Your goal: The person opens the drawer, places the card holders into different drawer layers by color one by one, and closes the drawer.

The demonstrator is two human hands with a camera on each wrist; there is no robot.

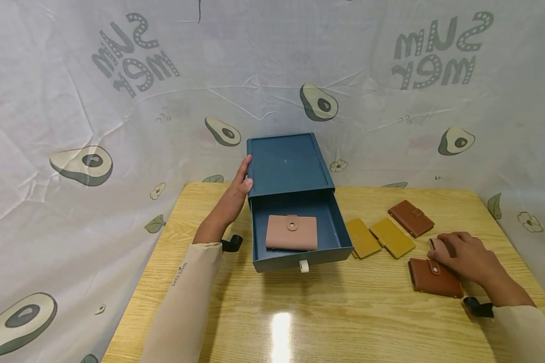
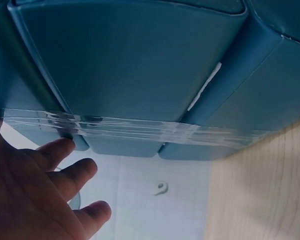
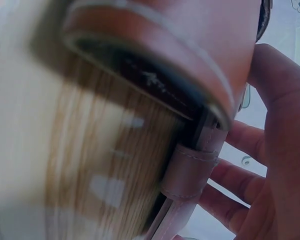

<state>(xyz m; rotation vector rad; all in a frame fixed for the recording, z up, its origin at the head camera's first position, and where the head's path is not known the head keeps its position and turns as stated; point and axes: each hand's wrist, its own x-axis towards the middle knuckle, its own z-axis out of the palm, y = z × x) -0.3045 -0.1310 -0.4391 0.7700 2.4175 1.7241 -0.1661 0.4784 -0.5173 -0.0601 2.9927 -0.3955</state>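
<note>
A blue drawer box [image 1: 286, 164] stands with its drawer [image 1: 333, 222] pulled out, and a pink snap wallet [image 1: 291, 233] lies inside. My left hand [image 1: 230, 201] touches the box's left side; the left wrist view shows its fingers [image 2: 77, 177] extended by the taped blue wall. At the right, my right hand [image 1: 470, 257] grips another pink wallet [image 1: 440, 248], mostly hidden under the palm and fingers. Seen from the right wrist, the fingers [image 3: 240, 177] reach behind this wallet's strap side [image 3: 190, 172]. A brown snap wallet [image 1: 436, 280] lies right below that hand.
Two yellow wallets [image 1: 362, 238] [image 1: 392, 238] lie just right of the drawer. Behind them is a second brown wallet [image 1: 411, 218]. A white pull tab [image 1: 304, 266] sticks out from the drawer front. The printed cloth [image 1: 263, 60] hangs behind the wooden table [image 1: 345, 322].
</note>
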